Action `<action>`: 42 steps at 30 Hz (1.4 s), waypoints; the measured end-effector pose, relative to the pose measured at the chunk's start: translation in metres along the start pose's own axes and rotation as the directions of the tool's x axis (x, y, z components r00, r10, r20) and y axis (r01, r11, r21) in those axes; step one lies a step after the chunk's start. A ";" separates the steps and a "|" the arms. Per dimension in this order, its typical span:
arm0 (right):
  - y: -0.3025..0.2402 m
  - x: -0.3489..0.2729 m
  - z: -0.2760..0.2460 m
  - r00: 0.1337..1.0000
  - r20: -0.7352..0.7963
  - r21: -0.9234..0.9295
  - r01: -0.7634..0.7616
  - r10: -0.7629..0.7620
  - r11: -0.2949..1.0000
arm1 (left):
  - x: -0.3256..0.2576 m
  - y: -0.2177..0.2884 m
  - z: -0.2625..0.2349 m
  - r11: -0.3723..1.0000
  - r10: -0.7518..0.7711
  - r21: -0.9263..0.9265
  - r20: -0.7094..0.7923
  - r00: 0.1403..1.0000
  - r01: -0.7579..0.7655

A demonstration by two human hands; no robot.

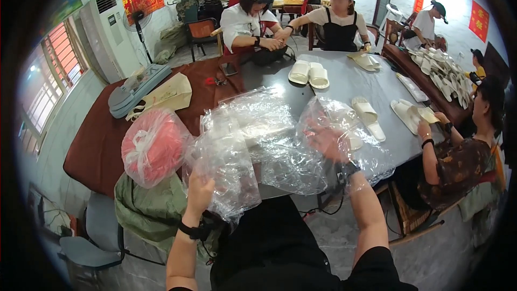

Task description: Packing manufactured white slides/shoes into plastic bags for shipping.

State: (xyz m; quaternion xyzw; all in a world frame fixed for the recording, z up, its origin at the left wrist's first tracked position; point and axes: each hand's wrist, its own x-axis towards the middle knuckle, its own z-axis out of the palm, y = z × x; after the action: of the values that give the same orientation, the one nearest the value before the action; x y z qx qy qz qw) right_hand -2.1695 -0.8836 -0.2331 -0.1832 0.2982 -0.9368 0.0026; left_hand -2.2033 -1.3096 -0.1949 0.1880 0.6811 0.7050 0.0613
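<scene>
Clear plastic bags (258, 124) lie in a crinkled heap over the table's near edge. My left hand (200, 189) is closed on the left end of this plastic, its fingers partly covered by the film. Farther right, my right hand (327, 139) shows through a clear plastic bag (371, 164) that drapes over it down to the wrist. Glare on the film blurs its fingers, so I cannot tell if they grip anything. Just beyond it stands a white slipper (367, 118) on the grey tabletop. A pair of white slippers (309, 74) sits farther back.
Left of the plastic is a tied bag of pink material (156, 145) above a green sack (151, 205). A co-worker at the right handles a slipper (406, 116). Two people sit across the grey table (344, 83). A slipper pile (444, 75) lies far right; a chair (97, 237) stands left.
</scene>
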 end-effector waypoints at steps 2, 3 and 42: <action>0.020 0.012 0.024 0.967 -0.209 -0.137 -0.180 0.149 0.974 | -0.001 -0.006 -0.005 0.998 0.012 0.068 -0.003 1.000 -0.012; 0.031 0.016 0.035 0.966 -0.200 -0.130 -0.192 0.164 0.973 | -0.001 -0.007 -0.005 0.997 0.008 0.073 -0.020 1.000 -0.007; 0.084 -0.006 -0.074 0.916 -0.245 -0.948 -0.294 -0.318 -0.117 | 0.024 0.089 -0.030 0.774 0.627 0.397 -0.376 0.682 -0.493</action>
State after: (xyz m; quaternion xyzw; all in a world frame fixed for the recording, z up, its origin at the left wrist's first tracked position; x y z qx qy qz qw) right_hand -2.1983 -0.9111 -0.3381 0.0715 0.8873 -0.4068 -0.2051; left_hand -2.2204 -1.3356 -0.1027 0.2109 0.6693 0.6154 -0.3591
